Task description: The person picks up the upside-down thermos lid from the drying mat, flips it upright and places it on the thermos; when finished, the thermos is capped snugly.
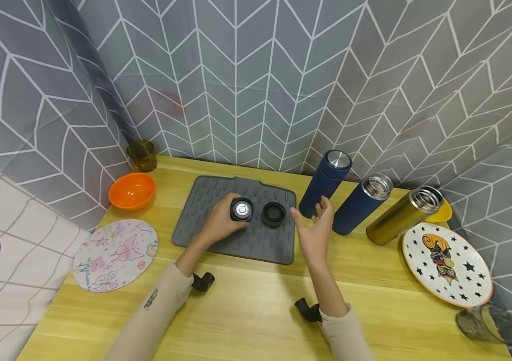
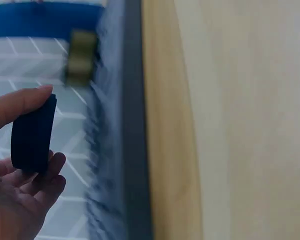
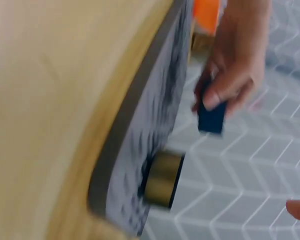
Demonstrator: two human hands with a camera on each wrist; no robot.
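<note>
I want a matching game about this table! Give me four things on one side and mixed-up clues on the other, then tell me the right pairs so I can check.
Things
1. Left hand
2. Right hand
3. Gold lid
4. Orange bowl

Clues
A. sits on the gray mat
B. between the brown cup and the butterfly placemat
C. empty, with its thumb held apart
D. gripping the blue lid

Pairs: 1-D, 2-C, 3-A, 4-B

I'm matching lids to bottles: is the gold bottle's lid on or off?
Off: the gold bottle shows its bare metal mouth, and a gold-sided lid sits apart on the gray mat.
</note>
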